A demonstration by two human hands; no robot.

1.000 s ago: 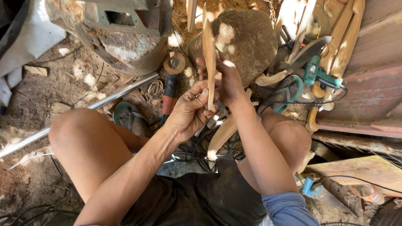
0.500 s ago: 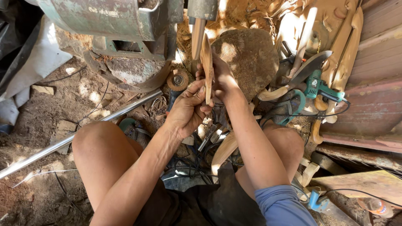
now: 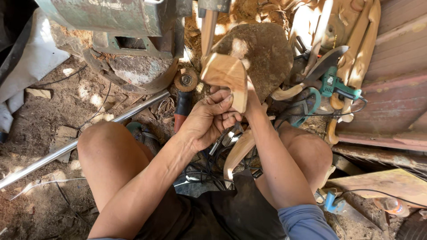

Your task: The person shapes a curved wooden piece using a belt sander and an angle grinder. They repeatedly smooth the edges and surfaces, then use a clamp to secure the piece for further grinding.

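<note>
Left hand (image 3: pixel 209 120) and right hand (image 3: pixel 251 100) both grip a curved pale wooden piece (image 3: pixel 227 76) above the knees.

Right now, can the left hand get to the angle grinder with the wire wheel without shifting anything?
Probably not freely: the left hand is wrapped around the curved wood piece. The angle grinder lies just beyond it on the ground, path open, but the hand is occupied.

The dirt floor (image 3: pixel 40 178) is strewn with sawdust and chips. On it lie a steel rod (image 3: pixel 89 135), a grinder (image 3: pixel 183 100) with a wire wheel, tangled cables (image 3: pixel 204 171), a big stone (image 3: pixel 262 55) and a teal power tool (image 3: pixel 336 86). Carved wooden pieces (image 3: pixel 356 53) are heaped at the right beside planks (image 3: pixel 391 111), and a green machine base (image 3: pixel 120 40) stands at the top.
</note>
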